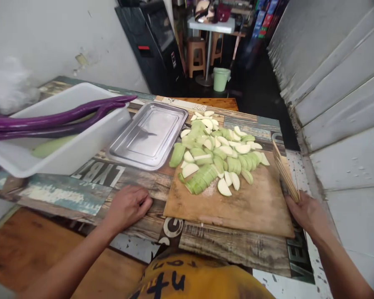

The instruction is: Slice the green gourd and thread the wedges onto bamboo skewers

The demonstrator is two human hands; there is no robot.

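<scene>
My right hand (308, 212) grips a bundle of thin wooden skewers (285, 172) at its near end, over the right edge of the cutting board (246, 207). On the board lies a heap of pale green vegetable slices (221, 149), some in half-rounds with white flesh, others still lined up in rows. My left hand (130, 207) rests as a loose fist on the wood-patterned table, left of the board, with nothing visible in it. A shallow metal tray (149, 135) lies beyond that hand, beside the slices.
At the left stands a white plastic tub (81, 153) holding long purple eggplants (50, 120) and a pale green vegetable (54, 145). A tiled wall (349, 158) runs close along the right. Past the table are a black machine (152, 45), stools and a green bucket (221, 79).
</scene>
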